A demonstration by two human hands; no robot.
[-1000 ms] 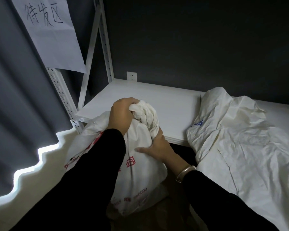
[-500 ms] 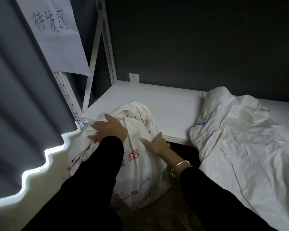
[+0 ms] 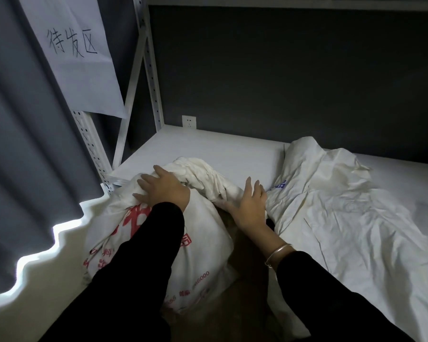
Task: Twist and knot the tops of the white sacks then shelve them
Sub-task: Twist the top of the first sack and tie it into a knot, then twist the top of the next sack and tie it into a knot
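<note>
1. Curtain (image 3: 22, 144): 1, grey, far left, w/ a bright strip of light under its wavy hem.
2. Paper sign (image 3: 77, 58): 1, white, 3 handwritten characters, top left, covering the upper part of the front post (image 3: 91, 149).
3. Back post (image 3: 151, 70): the 2nd white perforated upright, w/ 1 slanted brace (image 3: 130, 95) btwn the 2 posts.
4. Socket (image 3: 189, 121): 1, white, on the dark wall (image 3: 282, 70) just above the back edge of the shelf board (image 3: 208, 149).
5. Shelf board: 1, white, runs across the middle. A 2nd board's edge shows at the very top.
6. Sacks: 2, both white. Sack w/ red print (image 3: 203, 243) sits in front of the board's left front corner, leaning on it. Its twisted top (image 3: 203, 176) lies over the board's front edge.
7. Left hand (image 3: 164, 191): fingers spread & straight, pressed flat on that sack's upper left, gripping nothing.
8. Right hand (image 3: 251, 206): fingers straight, resting against the right side of the twisted top, clamped on nothing. The 2 hands are apart, twisted top btwn them.
9. Bracelet (image 3: 278, 253): 1, metal, on the right wrist. Both sleeves are black.
10. 2nd sack (image 3: 344, 218): crumpled, flat, small blue print. It lies on the right part of the board, hangs over the front edge, and is just beside the right hand.
</note>
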